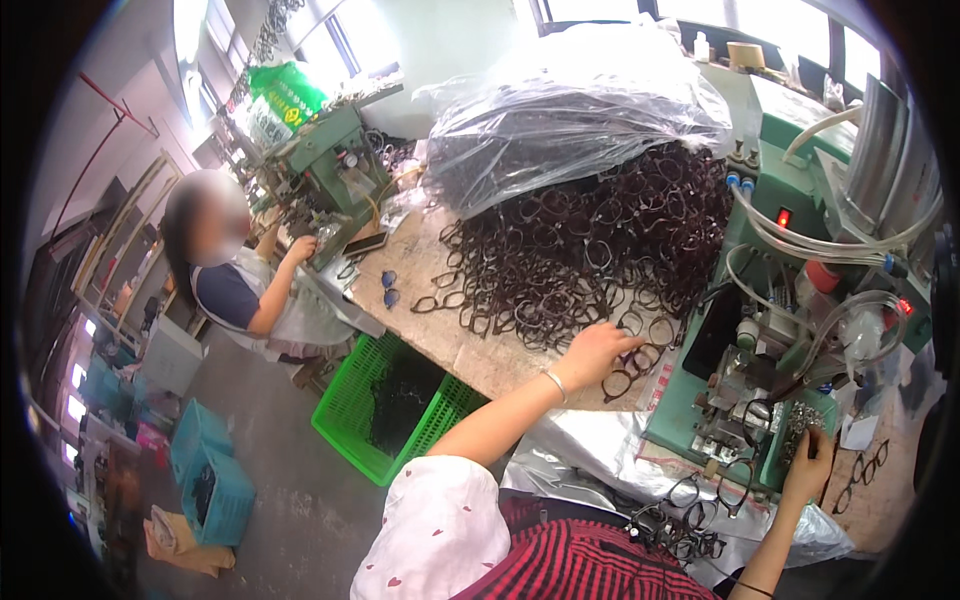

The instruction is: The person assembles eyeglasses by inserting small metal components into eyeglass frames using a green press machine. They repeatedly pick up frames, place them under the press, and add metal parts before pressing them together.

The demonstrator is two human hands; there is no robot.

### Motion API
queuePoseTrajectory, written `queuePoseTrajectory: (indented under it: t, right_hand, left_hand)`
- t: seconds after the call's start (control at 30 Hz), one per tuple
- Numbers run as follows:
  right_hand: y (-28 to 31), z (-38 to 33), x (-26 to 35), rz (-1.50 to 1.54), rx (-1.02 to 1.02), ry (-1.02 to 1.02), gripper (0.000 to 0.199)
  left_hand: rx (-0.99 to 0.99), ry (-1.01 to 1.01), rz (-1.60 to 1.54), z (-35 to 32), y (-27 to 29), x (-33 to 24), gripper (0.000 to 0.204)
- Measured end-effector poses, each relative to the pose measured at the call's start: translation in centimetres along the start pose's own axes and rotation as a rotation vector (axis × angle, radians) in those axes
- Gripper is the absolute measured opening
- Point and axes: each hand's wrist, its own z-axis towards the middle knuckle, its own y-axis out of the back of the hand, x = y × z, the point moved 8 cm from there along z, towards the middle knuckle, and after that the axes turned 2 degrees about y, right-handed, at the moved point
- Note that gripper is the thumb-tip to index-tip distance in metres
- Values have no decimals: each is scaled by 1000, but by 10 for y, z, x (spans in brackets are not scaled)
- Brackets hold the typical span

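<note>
Lap: loose dark eyeglass frames (690, 520) lay on plastic sheeting, nearest the camera. Right hand (808, 468) rested at the green machine (700, 400), fingers curled; whether it held anything could not be told. Left hand (592, 350), fingers spread and empty, palm down, touched the near edge of the frame pile (590, 250), which extended away and rightward. Bare bench (480, 355) lay leftward. Beyond: a seated co-worker (235, 290).
</note>
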Motion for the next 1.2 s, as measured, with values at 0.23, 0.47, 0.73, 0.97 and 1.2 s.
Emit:
queuePoseTrajectory:
  t: [0.23,0.47,0.73,0.97,1.2]
  right_hand:
    - [-32,26,10,260,143,-116,19]
    - [57,-43,-36,20,-56,-127,19]
    - [16,21,179,376,134,180,17]
    - [-19,10,152,681,17,-93,37]
    - [-28,12,164,942,107,-162,48]
  left_hand:
    - [-149,414,-1367,46,-15,23,34]
    - [-199,800,-1294,0,-96,77,25]
    - [-369,641,-1214,-9,15,31,23]
    - [-522,638,-1415,-34,-35,-11,19]
    - [-656,-154,-1423,25,115,-130,15]
